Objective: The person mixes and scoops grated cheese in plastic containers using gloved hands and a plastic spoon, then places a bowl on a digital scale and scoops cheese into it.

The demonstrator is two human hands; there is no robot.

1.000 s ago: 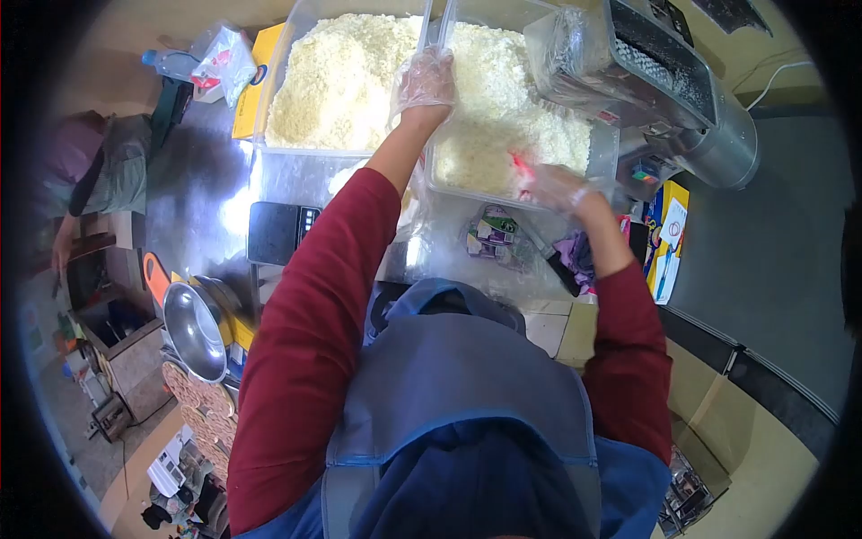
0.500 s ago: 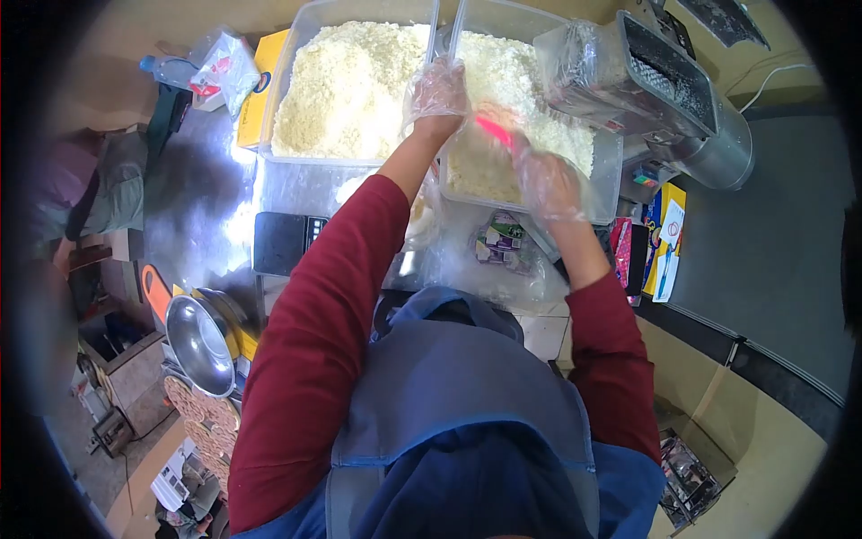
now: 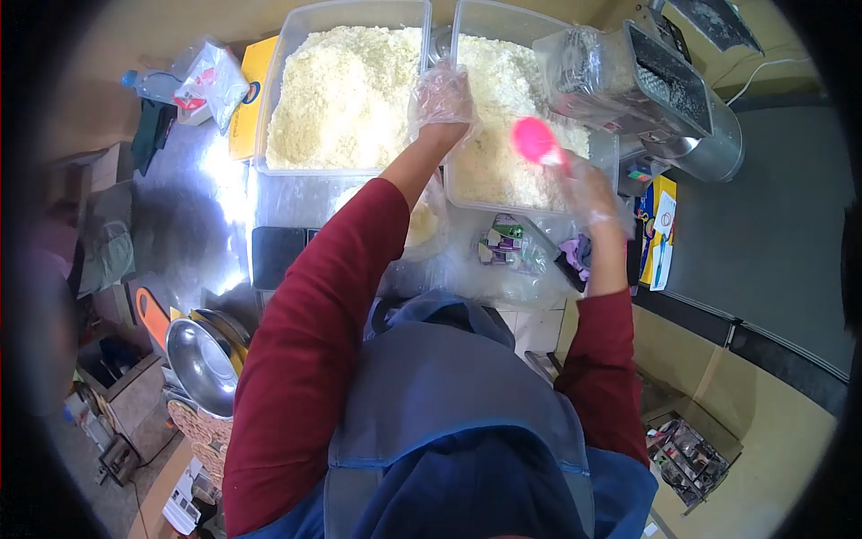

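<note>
Two clear plastic tubs hold a pale crumbly powder: the left tub (image 3: 260, 135) and the right tub (image 3: 512, 206). My left hand (image 3: 444, 97), in a clear plastic glove, is closed at the left wall of the right tub; what it grips there is hidden. My right hand (image 3: 588, 193), also gloved and slightly blurred, holds a pink scoop (image 3: 537, 141) above the powder in the right tub. Below my left wrist, a clear bag (image 3: 425, 226) with pale contents lies on the metal table.
A metal machine with a hopper (image 3: 669, 81) stands at the right. A black scale (image 3: 278, 256), purple packets (image 3: 503, 242) and a knife (image 3: 561, 260) lie on the table (image 3: 193, 207). Steel bowls (image 3: 202, 364) sit at lower left. Another person (image 3: 108, 251) is at far left.
The pink scoop has gone from low in the right tub to above its powder, turned face up in view. My right hand has shifted right since half a second ago. My left hand stays between the tubs.
</note>
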